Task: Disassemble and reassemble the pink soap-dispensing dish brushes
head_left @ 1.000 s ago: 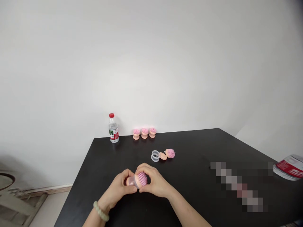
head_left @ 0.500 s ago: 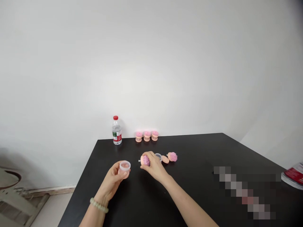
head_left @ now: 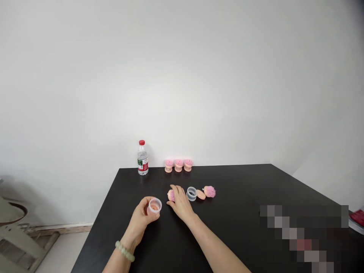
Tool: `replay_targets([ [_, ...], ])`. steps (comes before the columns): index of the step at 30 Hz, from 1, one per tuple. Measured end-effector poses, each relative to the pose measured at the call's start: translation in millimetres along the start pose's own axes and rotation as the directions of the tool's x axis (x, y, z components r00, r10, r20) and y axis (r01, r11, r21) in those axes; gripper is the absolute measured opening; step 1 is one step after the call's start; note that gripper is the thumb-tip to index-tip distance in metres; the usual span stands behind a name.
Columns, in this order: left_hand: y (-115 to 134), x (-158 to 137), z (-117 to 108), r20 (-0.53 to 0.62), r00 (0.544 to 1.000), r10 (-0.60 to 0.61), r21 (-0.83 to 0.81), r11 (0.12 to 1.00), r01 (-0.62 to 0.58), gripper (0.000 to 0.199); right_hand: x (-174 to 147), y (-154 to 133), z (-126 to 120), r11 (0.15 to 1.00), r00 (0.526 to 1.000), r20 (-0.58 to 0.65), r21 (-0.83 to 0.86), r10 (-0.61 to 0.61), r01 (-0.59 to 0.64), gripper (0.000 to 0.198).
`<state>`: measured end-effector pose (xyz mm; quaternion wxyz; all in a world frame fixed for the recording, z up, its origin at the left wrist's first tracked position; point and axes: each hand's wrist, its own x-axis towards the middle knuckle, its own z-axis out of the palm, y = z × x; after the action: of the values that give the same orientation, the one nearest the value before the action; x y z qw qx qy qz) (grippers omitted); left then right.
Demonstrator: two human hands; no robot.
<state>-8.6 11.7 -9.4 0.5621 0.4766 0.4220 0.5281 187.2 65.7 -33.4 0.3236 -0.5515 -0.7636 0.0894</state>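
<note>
My left hand (head_left: 142, 217) grips a small translucent cup (head_left: 155, 203), its mouth up and tilted towards me, with a pinkish-orange part inside. My right hand (head_left: 181, 201) is low over the tabletop, thumb and fingers on either side of a pink-bristled brush head (head_left: 171, 195), much of which they cover. To the right of that hand lie a clear ring-shaped cup (head_left: 192, 193), a flat peach disc (head_left: 201, 195) and another brush head (head_left: 209, 191) on its side, its small stem pointing left.
Three assembled pink brushes (head_left: 178, 165) stand in a row at the back of the black table (head_left: 236, 212). A red-capped water bottle (head_left: 142, 158) is to their left against the wall. Part of a red and white item (head_left: 356, 220) shows at the right edge, near a pixelated area.
My right hand has shifted slightly left and down with the brush head, uncovering more of the clear ring-shaped cup. My left hand has moved a little right and lower, still holding the translucent cup.
</note>
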Motion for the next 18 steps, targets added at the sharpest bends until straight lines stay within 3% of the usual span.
replay_targets([
  [6, -1, -2, 5, -0.026, 1.000, 0.008, 0.007, 1.000, -0.008, 0.045, -8, -4, -10, 0.999, 0.999, -0.035, -0.011, -0.032, 0.031, 0.073],
  [9, 4, -4, 7, -0.023, 1.000, -0.015, -0.025, 1.000, 0.014, 0.051, -17, -12, -26, 0.998, 0.995, -0.081, 0.005, -0.065, 0.066, 0.067],
  [12, 12, -7, 10, -0.018, 0.999, -0.028, -0.052, 0.998, 0.027, 0.049, -27, -25, -43, 0.989, 0.991, -0.115, 0.126, -0.067, 0.082, 0.052],
  [15, 19, -11, 15, 0.002, 1.000, -0.024, -0.081, 0.996, 0.024, 0.048, -38, -40, -51, 0.942, 1.000, 0.004, 0.336, 0.025, -0.025, 0.038],
  [18, 21, -14, 19, 0.058, 0.998, -0.013, -0.097, 0.995, 0.019, 0.051, -45, -50, -50, 0.884, 0.990, 0.134, 0.458, 0.040, -0.098, 0.043],
])
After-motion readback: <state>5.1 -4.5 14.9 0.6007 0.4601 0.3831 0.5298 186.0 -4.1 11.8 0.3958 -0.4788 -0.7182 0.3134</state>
